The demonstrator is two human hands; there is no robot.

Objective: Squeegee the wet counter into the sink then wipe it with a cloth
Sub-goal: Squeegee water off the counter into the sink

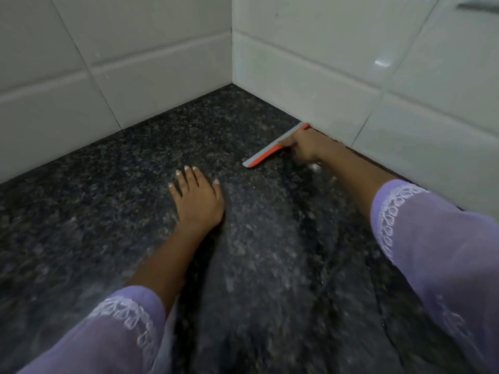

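A dark speckled granite counter fills the view and runs into a tiled corner. My right hand grips an orange squeegee with a grey blade, set on the counter close to the right wall. Its far end almost touches the wall's base. My left hand rests flat on the counter with straight fingers, left of the squeegee and apart from it. Wet streaks shine on the counter below my right hand. No sink or cloth is in view.
White tiled walls meet in a corner at the back, bounding the counter on the left rear and the right. Both forearms wear lilac sleeves with lace cuffs.
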